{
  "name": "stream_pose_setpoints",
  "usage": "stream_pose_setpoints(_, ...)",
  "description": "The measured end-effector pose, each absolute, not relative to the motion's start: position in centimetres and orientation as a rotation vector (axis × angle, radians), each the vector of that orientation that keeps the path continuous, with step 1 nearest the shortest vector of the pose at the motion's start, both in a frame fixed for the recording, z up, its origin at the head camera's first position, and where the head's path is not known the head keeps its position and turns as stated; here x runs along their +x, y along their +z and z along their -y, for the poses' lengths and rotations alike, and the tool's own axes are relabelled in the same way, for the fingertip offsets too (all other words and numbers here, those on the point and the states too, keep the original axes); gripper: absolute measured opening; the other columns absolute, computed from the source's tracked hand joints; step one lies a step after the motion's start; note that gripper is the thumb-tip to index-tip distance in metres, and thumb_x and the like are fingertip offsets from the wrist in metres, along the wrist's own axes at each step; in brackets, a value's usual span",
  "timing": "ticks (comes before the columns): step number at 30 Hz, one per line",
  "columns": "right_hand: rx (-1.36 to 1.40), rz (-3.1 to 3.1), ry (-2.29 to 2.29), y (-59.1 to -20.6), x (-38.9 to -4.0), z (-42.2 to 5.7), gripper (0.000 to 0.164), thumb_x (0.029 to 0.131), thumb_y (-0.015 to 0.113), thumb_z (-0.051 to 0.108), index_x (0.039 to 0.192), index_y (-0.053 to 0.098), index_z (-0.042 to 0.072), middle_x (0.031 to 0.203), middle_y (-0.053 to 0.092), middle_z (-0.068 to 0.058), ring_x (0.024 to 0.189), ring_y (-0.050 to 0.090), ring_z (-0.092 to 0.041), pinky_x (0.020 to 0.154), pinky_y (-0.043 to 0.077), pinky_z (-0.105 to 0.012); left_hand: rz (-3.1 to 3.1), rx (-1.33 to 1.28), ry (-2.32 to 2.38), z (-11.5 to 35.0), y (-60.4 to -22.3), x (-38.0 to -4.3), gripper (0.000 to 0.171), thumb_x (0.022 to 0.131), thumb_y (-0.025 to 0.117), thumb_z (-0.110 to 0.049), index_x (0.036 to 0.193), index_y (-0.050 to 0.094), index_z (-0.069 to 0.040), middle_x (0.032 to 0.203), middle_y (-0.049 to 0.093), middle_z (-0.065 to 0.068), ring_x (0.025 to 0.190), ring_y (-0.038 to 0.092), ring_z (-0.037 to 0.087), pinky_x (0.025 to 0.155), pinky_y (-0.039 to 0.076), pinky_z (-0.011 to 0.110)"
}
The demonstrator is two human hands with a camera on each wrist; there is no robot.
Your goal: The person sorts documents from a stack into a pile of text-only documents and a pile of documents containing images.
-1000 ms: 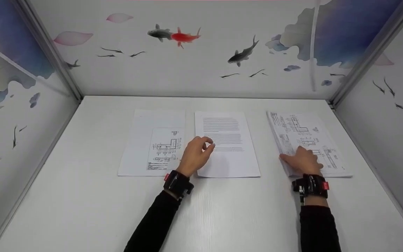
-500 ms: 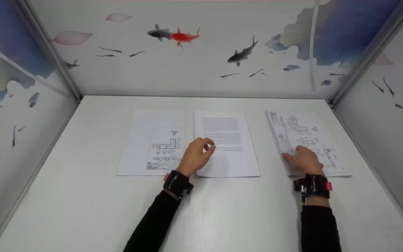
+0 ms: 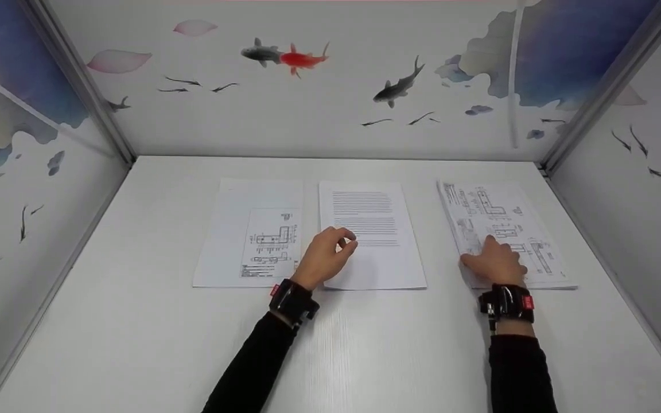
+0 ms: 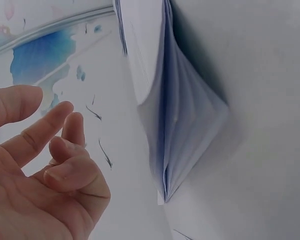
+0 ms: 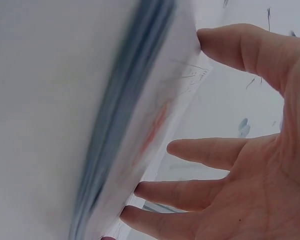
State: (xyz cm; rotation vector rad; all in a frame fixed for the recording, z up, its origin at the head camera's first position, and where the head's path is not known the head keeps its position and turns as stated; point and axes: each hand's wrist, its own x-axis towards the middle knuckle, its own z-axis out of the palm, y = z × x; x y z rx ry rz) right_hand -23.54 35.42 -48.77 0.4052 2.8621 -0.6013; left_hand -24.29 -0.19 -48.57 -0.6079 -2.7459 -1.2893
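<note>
On the right of the table lies a thick stack of paper [image 3: 528,221], its top sheet printed with line drawings. My right hand [image 3: 494,263] rests on its near part; in the right wrist view the fingers [image 5: 210,150] are spread and some tips touch the top sheet. A second stack with lines of text [image 3: 365,218] lies in the middle. Over its left edge hovers my left hand [image 3: 325,256], fingers loosely bent. The left wrist view shows nothing between those fingers [image 4: 32,140], and fanned sheet edges [image 4: 182,115] beside them.
Left of the middle stack lies paper with one framed drawing [image 3: 273,244], partly behind my left hand. All three lie side by side on the white table [image 3: 135,332]. Panels printed with fish [image 3: 396,90] enclose the table at the back and both sides.
Both hands stay nearly in place. The left hand has shifted very slightly to the right, and the right hand moved slightly right, then back left. The papers have not moved.
</note>
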Motion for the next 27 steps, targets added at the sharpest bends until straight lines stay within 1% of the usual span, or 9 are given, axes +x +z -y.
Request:
stream_pose_setpoints(3, 0.408, -2.882, -0.596, -48.9, -23.6, -35.2, 0.069, 0.083, 0.062, 0.038, 0.129, 0.047, -0.011, 0.109, 0.053, -0.032, 0.097, 0.047, -0.049, 0.078, 0.038, -0.069, 2.745, -0.633, -1.34, 0.1, -48.6, -24.3, 0.022, 0.099, 0.058, -0.025, 0.109, 0.069, -0.009, 0.091, 0.063, 0.003, 0.08, 0.05, 0.014, 0.072, 0.041, 0.026)
stream_pose_setpoints(7, 0.415, -2.9, -0.584, -49.0, -23.5, -35.1, 0.063, 0.081, 0.063, 0.036, 0.123, 0.049, -0.009, 0.104, 0.055, -0.031, 0.094, 0.048, -0.047, 0.075, 0.039, -0.068, 2.751, -0.661, -1.39, -0.1, -48.5, -24.2, 0.024, 0.1, 0.057, -0.026, 0.111, 0.069, -0.009, 0.093, 0.063, 0.003, 0.081, 0.049, 0.014, 0.073, 0.041, 0.026)
stream_pose_setpoints(13, 0.414, -2.867, -0.569, -48.8, -23.7, -35.2, 0.067, 0.081, 0.066, 0.042, 0.122, 0.05, -0.009, 0.104, 0.056, -0.03, 0.094, 0.048, -0.049, 0.074, 0.04, -0.068, 2.743, -0.693, -1.428, 0.0, -48.2, -24.0, 0.023, 0.099, 0.058, -0.028, 0.11, 0.069, -0.012, 0.096, 0.065, 0.003, 0.085, 0.052, 0.014, 0.076, 0.042, 0.026)
stream_pose_setpoints(17, 0.393, -2.832, -0.564, -48.5, -23.7, -35.8, 0.055, 0.081, 0.065, 0.04, 0.112, 0.055, -0.005, 0.094, 0.057, -0.022, 0.083, 0.051, -0.039, 0.065, 0.042, -0.052, 2.726, -0.699, -1.454, 0.0, -48.1, -24.0, 0.024, 0.099, 0.058, -0.027, 0.111, 0.069, -0.009, 0.099, 0.066, 0.004, 0.087, 0.054, 0.014, 0.077, 0.043, 0.026)
stream_pose_setpoints(19, 0.356, -2.824, -0.58, -48.3, -23.6, -36.2, 0.053, 0.083, 0.065, 0.04, 0.111, 0.056, -0.004, 0.094, 0.058, -0.02, 0.08, 0.052, -0.034, 0.062, 0.041, -0.044, 2.723, -0.703, -1.474, 0.1, -48.0, -24.0, 0.026, 0.099, 0.058, -0.026, 0.113, 0.069, -0.007, 0.101, 0.067, 0.004, 0.088, 0.054, 0.015, 0.078, 0.043, 0.026)
stream_pose_setpoints(20, 0.333, -2.818, -0.604, -48.2, -23.6, -36.3, 0.055, 0.084, 0.065, 0.039, 0.114, 0.055, -0.005, 0.096, 0.059, -0.022, 0.08, 0.054, -0.033, 0.062, 0.042, -0.041, 2.723, -0.706, -1.476, 0.1, -48.1, -24.0, 0.026, 0.1, 0.058, -0.026, 0.113, 0.068, -0.007, 0.101, 0.067, 0.004, 0.088, 0.054, 0.015, 0.078, 0.043, 0.027)
stream_pose_setpoints(23, 0.289, -2.794, -0.688, -47.9, -23.5, -36.8, 0.07, 0.087, 0.064, 0.042, 0.134, 0.047, -0.008, 0.118, 0.059, -0.03, 0.091, 0.057, -0.035, 0.069, 0.047, -0.039, 2.738, -0.71, -1.484, 0.1, -48.1, -24.1, 0.026, 0.1, 0.057, -0.026, 0.113, 0.068, -0.007, 0.102, 0.067, 0.003, 0.088, 0.054, 0.014, 0.078, 0.044, 0.026)
stream_pose_setpoints(25, 0.279, -2.778, -0.739, -47.6, -23.4, -37.0, 0.08, 0.09, 0.062, 0.044, 0.144, 0.037, -0.008, 0.134, 0.051, -0.034, 0.103, 0.056, -0.038, 0.08, 0.049, -0.043, 2.741, -0.717, -1.494, 0.2, -48.1, -24.1, 0.025, 0.1, 0.057, -0.026, 0.113, 0.068, -0.009, 0.103, 0.067, 0.003, 0.087, 0.055, 0.014, 0.077, 0.044, 0.026)
stream_pose_setpoints(27, 0.293, -2.76, -0.775, -47.4, -23.3, -37.2, 0.082, 0.092, 0.057, 0.045, 0.149, 0.03, -0.007, 0.144, 0.041, -0.035, 0.113, 0.052, -0.041, 0.09, 0.047, -0.05, 2.741, -0.721, -1.506, 0.3, -48.1, -24.1, 0.023, 0.1, 0.057, -0.027, 0.112, 0.069, -0.011, 0.103, 0.067, 0.002, 0.087, 0.055, 0.014, 0.077, 0.045, 0.026)
